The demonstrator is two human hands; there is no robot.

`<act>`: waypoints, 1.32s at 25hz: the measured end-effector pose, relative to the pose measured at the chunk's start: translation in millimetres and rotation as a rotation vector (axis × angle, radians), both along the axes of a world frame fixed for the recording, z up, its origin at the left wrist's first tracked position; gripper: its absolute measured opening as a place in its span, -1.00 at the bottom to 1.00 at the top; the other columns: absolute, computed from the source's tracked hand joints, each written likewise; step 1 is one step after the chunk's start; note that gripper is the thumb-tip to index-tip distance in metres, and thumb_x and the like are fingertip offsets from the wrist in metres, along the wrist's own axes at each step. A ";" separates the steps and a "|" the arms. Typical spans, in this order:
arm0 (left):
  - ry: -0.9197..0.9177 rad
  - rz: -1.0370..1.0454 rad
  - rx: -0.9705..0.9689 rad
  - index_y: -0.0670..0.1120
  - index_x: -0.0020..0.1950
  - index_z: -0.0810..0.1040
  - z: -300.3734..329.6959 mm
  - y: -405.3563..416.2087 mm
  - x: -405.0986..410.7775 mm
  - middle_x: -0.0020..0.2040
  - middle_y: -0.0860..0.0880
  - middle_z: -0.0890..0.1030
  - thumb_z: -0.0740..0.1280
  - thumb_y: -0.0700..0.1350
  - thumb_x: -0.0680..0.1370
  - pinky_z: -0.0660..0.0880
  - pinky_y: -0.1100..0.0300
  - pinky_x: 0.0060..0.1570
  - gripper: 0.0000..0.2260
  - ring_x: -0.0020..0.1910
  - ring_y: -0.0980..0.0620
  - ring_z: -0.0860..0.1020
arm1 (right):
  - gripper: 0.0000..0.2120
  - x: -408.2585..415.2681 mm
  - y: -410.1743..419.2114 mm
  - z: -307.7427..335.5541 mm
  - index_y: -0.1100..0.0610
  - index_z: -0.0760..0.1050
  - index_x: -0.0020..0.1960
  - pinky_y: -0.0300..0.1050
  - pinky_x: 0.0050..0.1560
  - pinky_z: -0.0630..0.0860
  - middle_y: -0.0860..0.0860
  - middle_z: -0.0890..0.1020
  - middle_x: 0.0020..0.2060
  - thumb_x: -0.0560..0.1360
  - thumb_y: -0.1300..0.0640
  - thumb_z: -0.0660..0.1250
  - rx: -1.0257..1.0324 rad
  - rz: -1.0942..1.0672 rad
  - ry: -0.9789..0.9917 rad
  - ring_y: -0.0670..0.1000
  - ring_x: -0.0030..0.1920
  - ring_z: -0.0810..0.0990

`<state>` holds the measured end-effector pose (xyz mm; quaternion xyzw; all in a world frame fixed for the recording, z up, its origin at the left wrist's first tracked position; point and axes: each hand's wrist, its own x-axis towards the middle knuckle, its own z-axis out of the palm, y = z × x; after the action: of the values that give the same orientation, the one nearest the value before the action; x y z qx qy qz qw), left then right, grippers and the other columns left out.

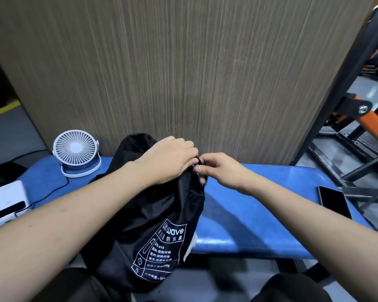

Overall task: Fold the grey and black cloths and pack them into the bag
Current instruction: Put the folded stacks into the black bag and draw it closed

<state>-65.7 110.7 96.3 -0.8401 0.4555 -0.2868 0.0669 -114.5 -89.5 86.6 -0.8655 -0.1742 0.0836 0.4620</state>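
A black drawstring bag [153,225] with white printed lettering stands on the blue bench [260,214], bulging and gathered at its top. My left hand [168,160] grips the gathered mouth of the bag from above. My right hand [218,168] pinches a small black cord piece at the bag's mouth, right beside my left fingers. The grey and black cloths are not visible; the bag's inside is hidden.
A white desk fan [75,154] stands at the bench's left end, with a white power bank [8,202] and cable nearby. A black phone [334,201] lies at the right. A wood-grain panel [183,73] rises behind; a metal frame [347,144] stands right.
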 end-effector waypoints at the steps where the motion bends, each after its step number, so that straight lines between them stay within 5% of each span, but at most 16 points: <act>1: 0.012 -0.002 0.003 -0.01 -0.10 0.49 -0.7 3.7 -0.2 -0.19 0.02 0.50 -0.03 0.10 0.64 0.47 0.03 -0.18 -0.63 -0.22 -0.05 0.53 | -0.79 0.5 0.2 1.7 0.25 0.56 -0.07 -0.03 -0.21 0.45 0.05 0.52 -0.39 0.64 0.13 0.29 -0.005 -0.021 -0.002 -0.01 -0.37 0.47; 5: 0.022 -0.037 0.047 0.01 -0.12 0.46 -5.3 9.3 -3.7 -0.20 0.05 0.47 -0.03 0.12 0.65 0.46 0.06 -0.15 -0.65 -0.21 -0.02 0.50 | -0.77 3.3 -12.1 18.8 0.00 0.52 -0.16 -0.04 -0.29 0.30 -0.06 0.40 -0.46 0.64 -0.03 0.25 -0.585 0.018 -0.291 -0.07 -0.42 0.34; 8: 0.009 -0.027 0.045 0.00 -0.10 0.47 -0.2 10.0 -3.6 -0.18 0.05 0.46 -0.02 0.12 0.65 0.47 0.06 -0.14 -0.64 -0.21 -0.01 0.49 | -0.76 1.1 -26.5 32.6 0.01 0.52 -0.07 -0.06 -0.29 0.22 -0.08 0.36 -0.48 0.66 -0.07 0.19 -0.779 0.020 -0.444 -0.04 -0.40 0.36; 12: 0.022 -0.007 0.062 0.01 -0.04 0.50 3.8 16.8 -1.2 -0.13 0.05 0.45 -0.06 0.14 0.66 0.46 0.09 -0.11 -0.61 -0.18 0.01 0.50 | -0.79 -3.0 -49.5 36.7 0.02 0.49 -0.07 -0.04 -0.28 0.32 -0.10 0.40 -0.45 0.66 -0.04 0.19 -0.823 0.032 -0.528 -0.06 -0.44 0.38; 17: 0.091 0.082 0.070 0.03 -0.02 0.49 -2.6 54.0 6.0 -0.13 0.09 0.47 -0.11 0.18 0.65 0.41 0.12 -0.06 -0.57 -0.13 0.03 0.52 | -0.80 -6.4 -102.8 18.2 0.10 0.55 0.03 -0.06 -0.24 0.33 -0.20 0.43 -0.37 0.65 0.01 0.23 -0.875 -0.064 -0.468 0.18 -0.20 0.57; 22: 0.093 0.084 0.116 0.02 -0.02 0.47 -3.4 46.6 1.8 -0.12 0.10 0.48 -0.06 0.17 0.64 0.43 0.10 0.00 -0.62 -0.11 0.02 0.52 | -0.69 -9.7 -121.4 19.2 0.17 0.43 -0.05 -0.03 -0.30 0.30 0.13 0.60 -0.31 0.63 -0.08 0.19 -0.972 -0.069 -0.541 0.27 -0.22 0.57; 28: 0.091 0.136 0.104 0.04 -0.04 0.47 -5.9 69.6 5.1 -0.13 0.10 0.53 -0.15 0.23 0.62 0.45 0.08 -0.05 -0.53 -0.10 0.01 0.55 | -0.59 -20.6 -176.9 25.1 0.15 0.41 -0.03 -0.03 -0.31 0.35 0.12 0.66 -0.24 0.58 -0.19 0.06 -1.172 -0.169 -0.595 0.27 -0.18 0.64; 33: 0.060 0.166 0.108 0.06 -0.08 0.45 -7.2 81.1 7.3 -0.17 0.12 0.50 -0.16 0.23 0.61 0.45 0.08 0.00 -0.54 -0.14 0.03 0.53 | -0.71 -40.2 -234.8 20.5 0.09 0.47 -0.15 -0.04 -0.51 0.47 -0.05 0.47 -0.50 0.59 -0.12 0.25 -1.178 -0.344 -0.624 0.19 -0.46 0.58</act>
<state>-58.4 191.9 89.1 -0.8784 0.4010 -0.2299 0.1219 -154.7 -324.3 107.1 -0.9713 -0.0847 -0.1633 -0.1505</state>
